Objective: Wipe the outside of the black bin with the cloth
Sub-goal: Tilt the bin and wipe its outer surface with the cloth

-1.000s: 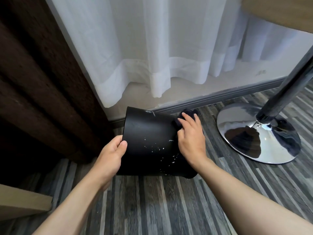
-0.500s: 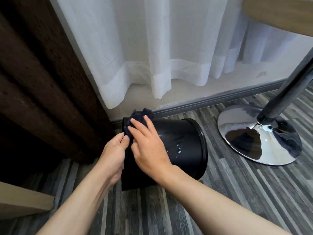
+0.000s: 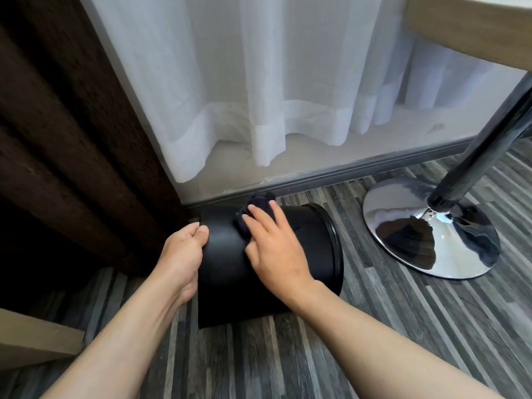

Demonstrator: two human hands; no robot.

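The black bin [image 3: 230, 272] lies on its side on the striped grey floor, base to the left and rimmed mouth to the right. My left hand [image 3: 184, 254] grips the edge of the bin's base, thumb on the side wall. My right hand [image 3: 273, 249] lies flat on the upper side of the bin and presses a dark cloth [image 3: 256, 207] against it. Only the crumpled far end of the cloth shows beyond my fingers.
A chrome table base [image 3: 431, 228] with its slanted pole [image 3: 486, 133] stands close to the right of the bin's mouth. White sheer curtains [image 3: 273, 82] and a grey skirting board [image 3: 345, 174] run behind. A dark brown curtain [image 3: 72, 125] hangs at the left.
My right hand with the cloth has slid from the bin's base end toward its middle. The white specks seen earlier on the side wall no longer show.
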